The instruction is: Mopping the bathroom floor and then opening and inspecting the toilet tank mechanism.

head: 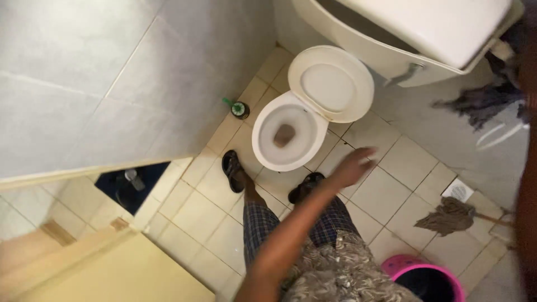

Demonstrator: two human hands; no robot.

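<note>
White toilet bowl [289, 138], lid up, on tiled floor [403, 193] | left hand [353, 166] open, empty, reaching toward bowl rim | right hand unseen | mop [452, 216], pink bucket [428, 275] near floor's right edge

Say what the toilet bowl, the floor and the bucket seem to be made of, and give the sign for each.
Toilet bowl: probably glazed ceramic, white and smooth with a soft sheen. Floor: likely ceramic tiles, pale squares set apart by darker grout lines. Bucket: looks like plastic, from its bright pink, evenly coloured rim.
</note>
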